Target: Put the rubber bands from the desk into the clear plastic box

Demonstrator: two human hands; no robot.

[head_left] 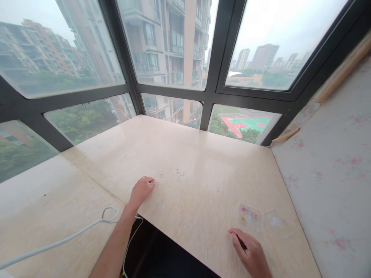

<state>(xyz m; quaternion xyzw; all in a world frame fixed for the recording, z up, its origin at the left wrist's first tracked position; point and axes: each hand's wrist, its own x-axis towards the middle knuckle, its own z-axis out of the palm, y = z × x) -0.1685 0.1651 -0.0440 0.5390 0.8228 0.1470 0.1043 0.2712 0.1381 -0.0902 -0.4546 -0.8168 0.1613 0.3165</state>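
Observation:
My left hand (pixel 141 190) rests low over the wooden tabletop, thumb and forefinger closed at the edge of a small thin ring (pixel 157 183). Just beyond it lies another loose ring (pixel 161 175). A cluster of several similar rings (pixel 179 174) is spread to the right of that hand. Over the table's front right part, my right hand (pixel 249 250) is closed in a pinch; anything between its fingertips is too small to make out. Nearest to it is a clear plastic box (pixel 251 218) with small pink and yellowish pieces inside.
A transparent lid or tray (pixel 274 220) with whitish bits sits beside the box. A white cable (pixel 58 243) loops across the left board. A dark gap (pixel 162 251) opens below the table's front edge. Windows enclose the back; a flowered wall (pixel 333 185) bounds the right.

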